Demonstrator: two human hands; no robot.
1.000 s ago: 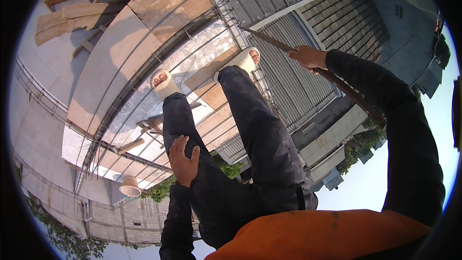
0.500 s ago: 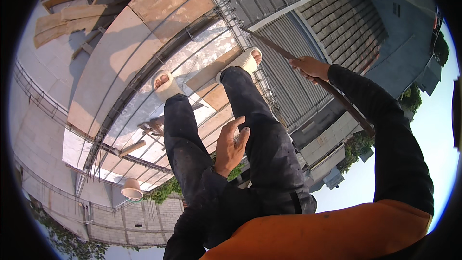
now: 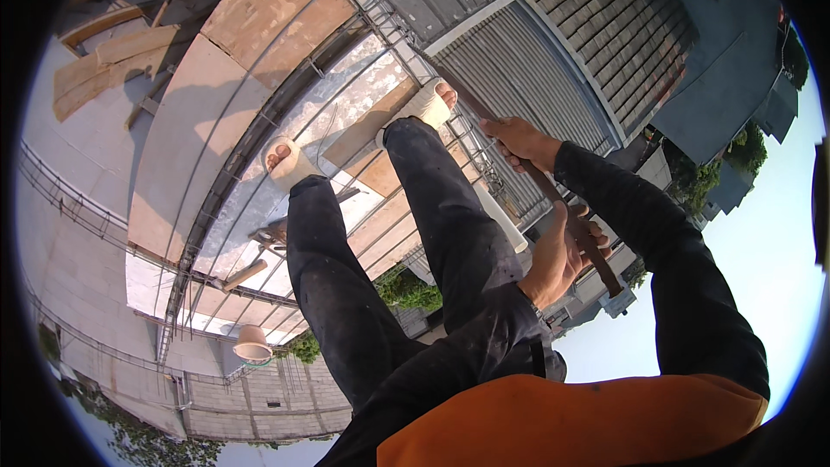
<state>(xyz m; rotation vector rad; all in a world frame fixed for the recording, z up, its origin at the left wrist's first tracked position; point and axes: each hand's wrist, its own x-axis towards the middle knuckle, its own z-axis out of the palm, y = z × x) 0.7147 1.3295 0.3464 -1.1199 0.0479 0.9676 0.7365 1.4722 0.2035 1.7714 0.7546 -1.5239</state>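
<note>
A long brown, rusty-looking metal bar (image 3: 543, 180) slants from beside my right foot down toward the lower right. My right hand (image 3: 524, 143) is wrapped round its middle part. Lower down, my left hand (image 3: 562, 252) has its fingers curled round the bar near its lower end, thumb pointing up; part of the grip is hidden. The bar's upper end lies by the steel rebar cage (image 3: 372, 0) at the edge. My feet, in pale sandals (image 3: 425, 104), stand on boards beneath thin rebar rods.
Plywood panels (image 3: 194, 91) lie under the rebar grid. Near my left leg are a hand tool (image 3: 272, 233) and a short wooden piece (image 3: 245, 274). A pale bucket (image 3: 252, 344) sits lower left. Corrugated roofing (image 3: 501, 73) and a tiled roof (image 3: 618, 35) lie beyond the right edge.
My left hand has moved right from between my legs onto the bar. My right hand and the bar have shifted left and down in view.
</note>
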